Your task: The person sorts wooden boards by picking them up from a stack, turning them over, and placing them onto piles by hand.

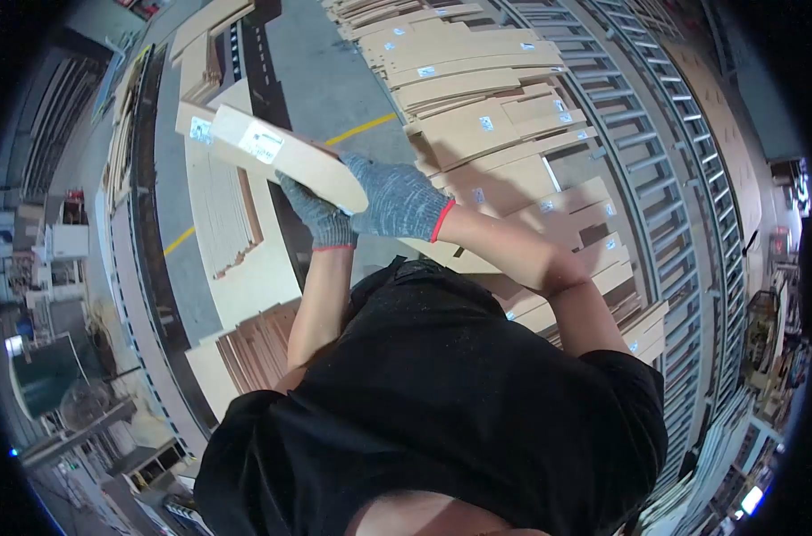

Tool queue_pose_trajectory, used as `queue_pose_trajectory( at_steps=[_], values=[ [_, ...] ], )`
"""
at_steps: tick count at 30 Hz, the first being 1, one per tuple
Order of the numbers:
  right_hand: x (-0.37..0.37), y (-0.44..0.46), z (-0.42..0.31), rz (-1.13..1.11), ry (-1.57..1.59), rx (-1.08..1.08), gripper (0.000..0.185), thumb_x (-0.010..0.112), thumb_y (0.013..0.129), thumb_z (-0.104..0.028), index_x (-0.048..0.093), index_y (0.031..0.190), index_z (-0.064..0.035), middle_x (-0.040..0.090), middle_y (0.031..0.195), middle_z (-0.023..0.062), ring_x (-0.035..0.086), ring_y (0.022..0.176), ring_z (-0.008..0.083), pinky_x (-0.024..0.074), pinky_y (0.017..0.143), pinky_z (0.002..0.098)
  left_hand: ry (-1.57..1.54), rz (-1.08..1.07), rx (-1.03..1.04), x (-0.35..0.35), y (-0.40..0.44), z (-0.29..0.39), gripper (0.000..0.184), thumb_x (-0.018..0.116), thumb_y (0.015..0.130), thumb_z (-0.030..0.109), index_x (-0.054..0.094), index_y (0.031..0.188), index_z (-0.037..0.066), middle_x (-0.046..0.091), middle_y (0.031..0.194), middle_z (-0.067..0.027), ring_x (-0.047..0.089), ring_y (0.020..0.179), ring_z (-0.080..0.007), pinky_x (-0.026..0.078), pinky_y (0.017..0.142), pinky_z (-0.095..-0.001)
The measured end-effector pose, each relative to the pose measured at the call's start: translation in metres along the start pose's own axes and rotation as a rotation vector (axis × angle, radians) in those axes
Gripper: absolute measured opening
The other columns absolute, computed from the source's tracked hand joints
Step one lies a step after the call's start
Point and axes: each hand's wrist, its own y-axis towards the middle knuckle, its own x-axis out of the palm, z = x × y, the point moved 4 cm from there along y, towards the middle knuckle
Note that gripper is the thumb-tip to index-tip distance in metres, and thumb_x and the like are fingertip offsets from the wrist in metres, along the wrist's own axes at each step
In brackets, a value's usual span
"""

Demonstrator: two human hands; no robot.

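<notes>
I hold a pale wood board (309, 165) out to the front left, with a white label near its far end. A second labelled board (218, 147) shows beside and behind it; whether it is held in the same grip I cannot tell. My right hand (390, 196), in a grey knit glove with a red cuff, wraps round the near end of the board. From below, my left hand (321, 214), in a matching glove, is closed on the same board; its fingers are partly hidden.
Many labelled panels (486, 170) lie in overlapping rows at right, alongside a roller conveyor (643, 165). At left are stacked boards (218, 214) and strips (258, 344), beside a long dark rail (147, 214). A yellow line (361, 129) crosses the grey floor.
</notes>
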Motion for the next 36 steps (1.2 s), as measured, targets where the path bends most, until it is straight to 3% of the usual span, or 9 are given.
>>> queue_pose_trajectory(
  at_steps=[5,8,14,18,21,24,31,34,36],
  values=[
    [-0.026,0.019,0.054,0.106,0.258,-0.063,0.079,0.081,0.071,-0.031,0.049,0.136,0.0012,0.064,0.117,0.0289,0.065,0.108,0.0435,0.0516,0.096,0.0467,0.123,0.048,-0.039,0.022,0.025,-0.030,0.067,0.051,0.097,0.063,0.051,0.142,0.014,0.057,0.137,-0.0087,0.058,0.122,-0.0301,0.051,0.103,-0.0444],
    [-0.040,0.034,0.109,0.437,0.287,-0.160,0.078,0.083,0.070,-0.026,0.051,0.137,-0.0020,0.067,0.115,0.0210,0.066,0.107,0.0389,0.0522,0.093,0.0448,0.056,-0.003,-0.041,0.024,0.045,-0.036,0.074,0.051,0.096,0.066,0.047,0.145,0.011,0.057,0.138,-0.0109,0.056,0.125,-0.0315,0.047,0.107,-0.0454],
    [-0.144,-0.042,0.197,0.554,1.035,0.234,0.067,0.077,0.076,-0.014,0.051,0.137,-0.0038,0.065,0.101,0.0065,0.063,0.085,0.0126,0.0531,0.072,0.0273,0.093,-0.014,0.001,0.015,0.117,-0.016,0.079,0.052,0.092,0.070,0.045,0.148,0.014,0.052,0.145,-0.0117,0.050,0.132,-0.0325,0.041,0.114,-0.0491],
    [-0.128,-0.126,0.291,0.936,1.047,0.537,0.033,0.072,0.083,-0.017,0.060,0.112,-0.0077,0.059,0.083,0.0031,0.060,0.070,0.0148,0.0501,0.061,0.0307,0.184,-0.092,0.070,0.049,0.139,0.011,0.086,0.051,0.090,0.073,0.038,0.153,0.017,0.045,0.151,-0.0122,0.047,0.136,-0.0339,0.038,0.116,-0.0518],
    [-0.041,-0.209,0.384,1.037,1.084,0.893,0.026,0.069,0.084,-0.019,0.060,0.107,-0.0107,0.056,0.080,0.0021,0.058,0.067,0.0149,0.0470,0.058,0.0309,0.225,-0.134,0.089,0.039,0.197,0.034,0.088,0.048,0.090,0.074,0.034,0.155,0.018,0.040,0.155,-0.0117,0.045,0.137,-0.0342,0.039,0.115,-0.0537],
    [0.034,-0.265,0.385,1.091,1.124,1.042,0.028,0.068,0.082,-0.018,0.060,0.109,-0.0120,0.057,0.079,0.0022,0.059,0.065,0.0159,0.0479,0.057,0.0313,0.175,-0.124,0.090,0.037,0.257,0.041,0.083,0.048,0.091,0.071,0.037,0.154,0.018,0.043,0.152,-0.0119,0.046,0.136,-0.0344,0.039,0.114,-0.0537],
    [0.104,-0.172,0.318,1.332,1.356,1.094,0.026,0.070,0.084,-0.019,0.060,0.106,-0.0096,0.061,0.076,0.0062,0.061,0.061,0.0224,0.0533,0.057,0.0352,0.170,-0.120,0.091,0.076,0.378,0.045,0.075,0.045,0.092,0.067,0.046,0.147,0.015,0.049,0.147,-0.0103,0.051,0.131,-0.0310,0.043,0.111,-0.0526],
    [0.090,-0.111,0.318,1.248,1.336,1.169,0.020,0.068,0.085,-0.019,0.061,0.100,-0.0082,0.063,0.076,0.0082,0.062,0.062,0.0226,0.0535,0.057,0.0354,0.106,-0.176,0.077,0.056,0.441,0.051,0.074,0.045,0.093,0.065,0.047,0.147,0.015,0.050,0.146,-0.0103,0.052,0.131,-0.0301,0.042,0.112,-0.0528],
    [0.057,-0.064,0.301,1.370,1.188,0.972,0.022,0.068,0.089,-0.025,0.062,0.102,-0.0083,0.062,0.076,0.0067,0.062,0.062,0.0205,0.0530,0.056,0.0340,0.046,-0.211,0.030,0.037,0.491,0.063,0.072,0.046,0.093,0.064,0.048,0.146,0.015,0.051,0.145,-0.0106,0.053,0.131,-0.0302,0.042,0.112,-0.0529]
  ],
)
